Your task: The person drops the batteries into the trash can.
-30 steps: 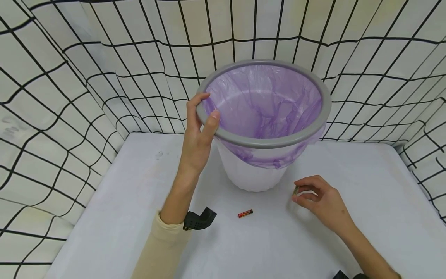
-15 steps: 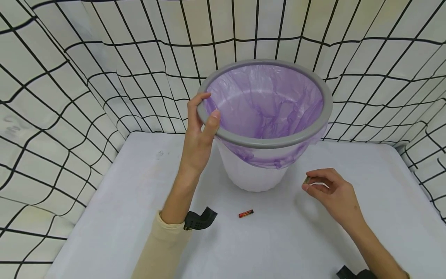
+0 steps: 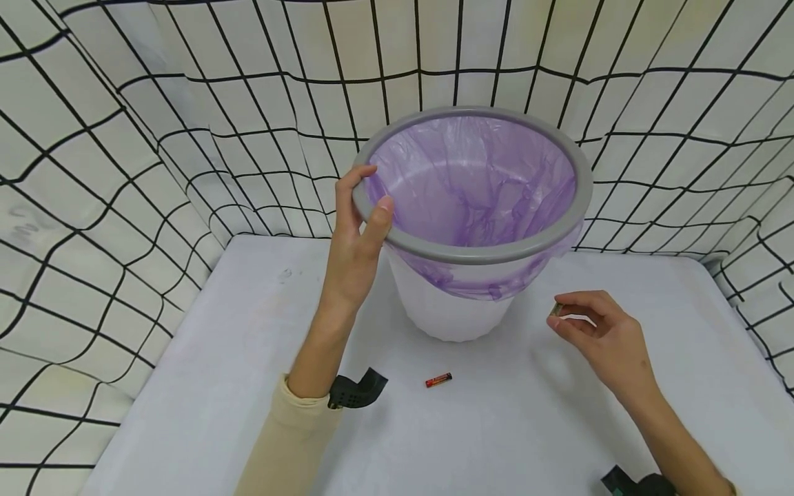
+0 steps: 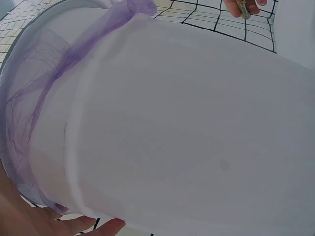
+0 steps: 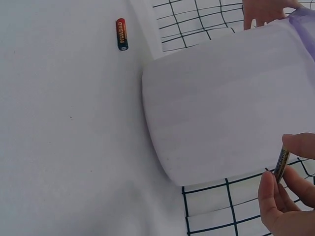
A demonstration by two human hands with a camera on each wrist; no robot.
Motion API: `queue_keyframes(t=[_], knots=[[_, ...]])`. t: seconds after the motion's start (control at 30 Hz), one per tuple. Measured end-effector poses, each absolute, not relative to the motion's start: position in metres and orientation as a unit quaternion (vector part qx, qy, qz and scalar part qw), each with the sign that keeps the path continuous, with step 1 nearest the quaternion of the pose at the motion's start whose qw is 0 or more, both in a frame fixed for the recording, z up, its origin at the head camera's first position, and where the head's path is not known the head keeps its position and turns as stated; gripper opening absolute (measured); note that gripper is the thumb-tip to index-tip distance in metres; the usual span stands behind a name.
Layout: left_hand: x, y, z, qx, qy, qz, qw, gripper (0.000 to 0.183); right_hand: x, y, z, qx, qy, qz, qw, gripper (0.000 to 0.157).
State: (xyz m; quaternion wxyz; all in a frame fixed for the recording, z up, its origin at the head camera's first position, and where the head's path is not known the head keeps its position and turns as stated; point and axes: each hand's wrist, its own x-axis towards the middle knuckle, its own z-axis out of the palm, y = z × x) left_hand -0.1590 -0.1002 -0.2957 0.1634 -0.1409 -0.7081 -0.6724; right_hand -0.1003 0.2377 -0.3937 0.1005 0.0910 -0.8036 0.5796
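A white trash bin (image 3: 455,313) with a grey rim and a purple bag lining stands on the white table. My left hand (image 3: 353,241) grips the rim at its left side, thumb over the bag's edge and fingers around the outside. To the right of the bin, above the table, my right hand (image 3: 604,337) pinches a small battery (image 5: 282,164) with dark and gold sides between thumb and fingers. A red and black battery (image 3: 438,380) lies on the table in front of the bin, apart from both hands. The purple bag (image 3: 477,186) hangs over the rim in folds.
White walls with a black grid (image 3: 248,103) enclose the table (image 3: 248,344) at the back and both sides. Black wrist camera mounts sit on the left wrist (image 3: 356,389) and right wrist (image 3: 635,482).
My right hand, with the battery pinched in it, has moved to the right and slightly away from me. The left hand, the bin and the red battery stay in place.
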Motion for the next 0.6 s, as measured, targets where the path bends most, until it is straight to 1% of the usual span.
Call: queue_keyframes(t=[0.3,0.6], knots=[[-0.159,-0.101,-0.295,-0.143,-0.710,-0.669,0.168,0.064,-0.103,0.240,-0.381,0.078,-0.815,0.562,0.120,0.033],[-0.158,-0.101,-0.295,-0.136,-0.712,-0.670,0.161,0.063,-0.101,0.239,-0.374,0.087,-0.773,0.615,0.130,0.033]])
